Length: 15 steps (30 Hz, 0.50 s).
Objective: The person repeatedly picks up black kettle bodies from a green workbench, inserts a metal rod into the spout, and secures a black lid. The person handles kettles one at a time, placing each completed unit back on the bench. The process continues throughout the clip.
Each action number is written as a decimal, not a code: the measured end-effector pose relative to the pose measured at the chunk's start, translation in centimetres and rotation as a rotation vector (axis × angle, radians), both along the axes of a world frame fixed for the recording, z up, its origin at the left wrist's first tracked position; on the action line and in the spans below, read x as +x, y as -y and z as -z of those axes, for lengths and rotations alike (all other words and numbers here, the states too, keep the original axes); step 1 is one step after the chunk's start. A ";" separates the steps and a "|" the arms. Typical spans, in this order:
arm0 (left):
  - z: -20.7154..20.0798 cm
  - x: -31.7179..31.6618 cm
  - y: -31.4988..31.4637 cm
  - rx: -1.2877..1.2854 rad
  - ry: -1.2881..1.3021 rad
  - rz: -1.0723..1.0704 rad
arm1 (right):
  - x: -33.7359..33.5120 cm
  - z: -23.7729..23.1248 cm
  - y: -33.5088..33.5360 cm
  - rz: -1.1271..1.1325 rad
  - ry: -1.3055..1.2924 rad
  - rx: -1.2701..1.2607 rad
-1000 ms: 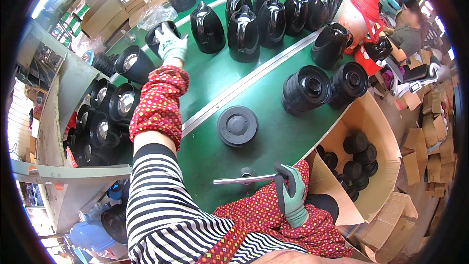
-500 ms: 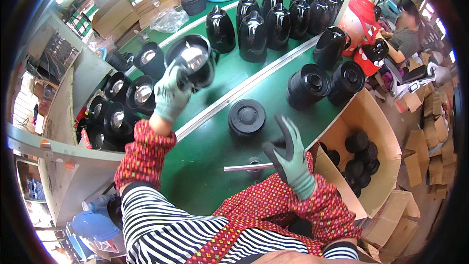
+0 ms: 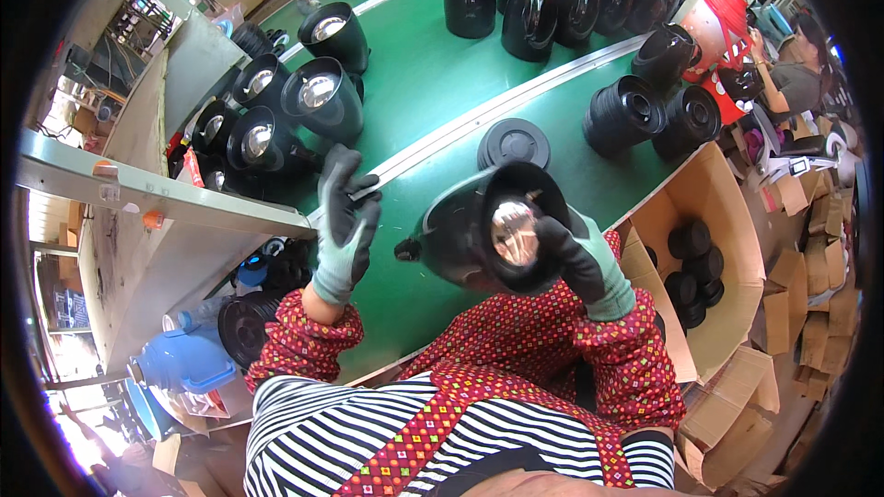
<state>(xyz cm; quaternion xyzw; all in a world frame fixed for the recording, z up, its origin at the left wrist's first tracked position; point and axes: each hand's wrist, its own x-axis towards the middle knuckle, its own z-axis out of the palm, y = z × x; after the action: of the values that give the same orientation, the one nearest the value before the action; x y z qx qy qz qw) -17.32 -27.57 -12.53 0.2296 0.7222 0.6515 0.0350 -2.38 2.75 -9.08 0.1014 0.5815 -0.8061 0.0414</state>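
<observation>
Over the near part of the green table, my right hand (image 3: 589, 264) grips a black jug (image 3: 448, 232) by the rim of its wide mouth, its fingers reaching inside. The jug lies tilted on its side in the air, mouth toward my right, with a shiny silver lining. My left hand (image 3: 345, 225) is off to its left, fingers apart and holding nothing. Both hands wear green gloves with dark coating. Just beyond the jug sits a black round disc (image 3: 516, 144), partly hidden by it.
Several black jugs (image 3: 322, 97) with silver linings cluster at left beside a metal rail (image 3: 166, 193). More jugs (image 3: 529, 18) stand at the back. Stacked black lids (image 3: 617, 120) are at right, above a cardboard box (image 3: 727, 221) of black round parts. A person (image 3: 796, 74) sits far right.
The black jug has gone from my left hand at the upper left to my right hand nearer my body. My left hand has let go and opened. The view has shifted.
</observation>
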 end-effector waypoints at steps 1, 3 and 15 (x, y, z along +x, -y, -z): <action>3.3 -0.7 1.4 0.165 0.434 0.192 | 1.0 0.4 -0.1 -0.005 0.007 -0.033; 9.1 0.7 2.8 0.168 0.467 0.442 | 1.7 0.5 1.1 -0.039 -0.011 -0.100; 12.2 6.5 2.2 0.414 0.912 0.423 | -7.6 3.5 3.0 -0.449 -0.121 0.483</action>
<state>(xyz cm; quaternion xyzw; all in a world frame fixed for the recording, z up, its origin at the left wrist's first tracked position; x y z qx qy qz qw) -10.81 -29.79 -24.73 0.0662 0.4282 0.7925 0.4292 -9.99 -0.28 -12.60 -0.0706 0.7651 -0.6202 0.1581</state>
